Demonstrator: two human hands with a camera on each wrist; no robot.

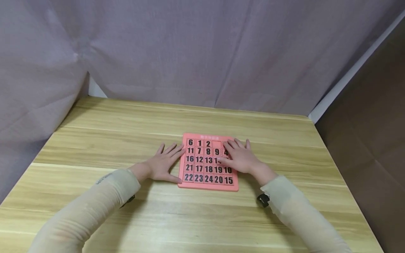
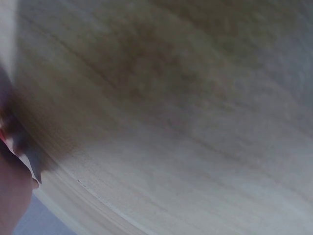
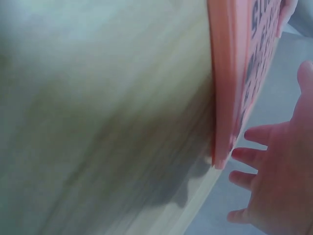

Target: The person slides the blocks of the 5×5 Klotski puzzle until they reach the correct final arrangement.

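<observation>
A salmon-pink sliding number puzzle lies flat on the wooden table, about midway between its left and right edges and nearer the person than the far edge. Its frame holds square black-numbered tiles in five rows; one cell in the top row, between the 2 and the right-hand column, stands bare, the only free room for a tile to slide. The right hand lies with straight, spread fingers on the puzzle's right columns, gripping nothing and hiding parts of the tiles there. The left hand rests flat on the table against the puzzle's left edge, fingers straight and thumb at the near left corner, holding nothing. Open table surrounds the puzzle on all sides. The left wrist view is blurred wood grain; the right wrist view shows the puzzle's rim edge-on, digits unreadable.
</observation>
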